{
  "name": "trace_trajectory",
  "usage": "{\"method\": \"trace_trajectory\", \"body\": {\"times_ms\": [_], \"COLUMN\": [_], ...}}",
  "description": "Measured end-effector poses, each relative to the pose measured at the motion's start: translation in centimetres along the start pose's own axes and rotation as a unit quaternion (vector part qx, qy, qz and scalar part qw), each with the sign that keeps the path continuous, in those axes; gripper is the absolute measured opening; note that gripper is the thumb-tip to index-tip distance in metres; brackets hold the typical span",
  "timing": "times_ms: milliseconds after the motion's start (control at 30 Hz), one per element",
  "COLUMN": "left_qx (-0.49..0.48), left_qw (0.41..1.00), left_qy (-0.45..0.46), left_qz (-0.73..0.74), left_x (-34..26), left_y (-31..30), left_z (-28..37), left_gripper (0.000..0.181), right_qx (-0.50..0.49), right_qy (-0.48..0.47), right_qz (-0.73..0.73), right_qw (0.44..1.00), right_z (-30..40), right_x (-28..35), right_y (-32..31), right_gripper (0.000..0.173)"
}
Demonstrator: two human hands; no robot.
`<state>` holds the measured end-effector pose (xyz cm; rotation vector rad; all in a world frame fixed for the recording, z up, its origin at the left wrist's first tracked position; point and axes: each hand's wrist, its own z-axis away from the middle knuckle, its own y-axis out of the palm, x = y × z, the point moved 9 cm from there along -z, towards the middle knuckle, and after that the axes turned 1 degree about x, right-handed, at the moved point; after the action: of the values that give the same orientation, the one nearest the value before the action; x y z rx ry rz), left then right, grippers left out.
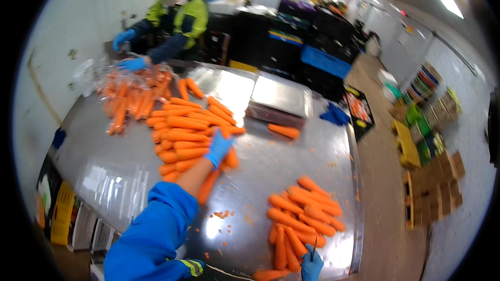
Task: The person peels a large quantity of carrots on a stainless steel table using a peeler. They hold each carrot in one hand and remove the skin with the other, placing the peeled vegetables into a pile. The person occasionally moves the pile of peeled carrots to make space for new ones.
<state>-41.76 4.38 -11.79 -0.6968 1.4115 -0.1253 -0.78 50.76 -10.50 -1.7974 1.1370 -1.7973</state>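
Observation:
My left hand [219, 148], in a blue glove, reaches onto the right side of a large pile of carrots [185, 134] on a stainless steel table [261, 175]. Its fingers touch the carrots there, but blur hides whether they grip one. Low in the picture, my right hand [311, 266], also gloved in blue, holds a small knife [314, 248] with its dark blade pointing up. Just beyond it lies a smaller heap of carrots [302, 214]. Orange trimmings [222, 214] are scattered on the metal between the two piles.
A bench scale [279, 95] stands at the back, with one carrot [284, 130] before it. Across the table, a co-worker's gloved hands [132, 64] are over bagged carrots [131, 99]. A blue cloth [335, 114] lies by the right edge, near a black crate [358, 111]. Stacked crates [289, 43] rise behind.

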Motion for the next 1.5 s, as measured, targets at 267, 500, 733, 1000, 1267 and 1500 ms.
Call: {"method": "trace_trajectory", "body": {"times_ms": [267,500,733,1000,1267,1500], "left_qx": [-0.132,0.448,0.594,0.639,0.526,0.589], "left_qw": [0.959,0.797,0.69,0.638,0.71,0.729], "left_qy": [0.23,0.404,0.323,0.33,0.365,-0.15], "left_qz": [-0.096,-0.017,-0.258,-0.275,-0.292,0.316], "left_x": [-4.7,-19.7,-19.1,-15.5,-17.8,-14.2], "left_y": [-2.3,20.5,28.7,28.4,27.3,14.5], "left_z": [-4.1,19.2,26.1,25.1,25.7,23.7], "left_gripper": [0.065,0.042,0.053,0.082,0.078,0.074], "right_qx": [-0.103,-0.089,-0.152,-0.155,-0.146,-0.168], "right_qy": [0.26,0.126,0.216,0.273,0.254,0.175], "right_qz": [-0.234,-0.194,-0.264,-0.362,-0.356,-0.372], "right_qw": [0.931,0.969,0.928,0.878,0.887,0.896], "right_z": [-3.0,-7.9,-2.7,-0.4,-1.8,-2.1], "right_x": [-3.9,-2.8,-6.0,-8.6,-6.5,-2.2], "right_y": [-5.5,-3.9,-5.1,-3.5,-4.0,-3.9], "right_gripper": [0.033,0.03,0.029,0.03,0.03,0.029]}}
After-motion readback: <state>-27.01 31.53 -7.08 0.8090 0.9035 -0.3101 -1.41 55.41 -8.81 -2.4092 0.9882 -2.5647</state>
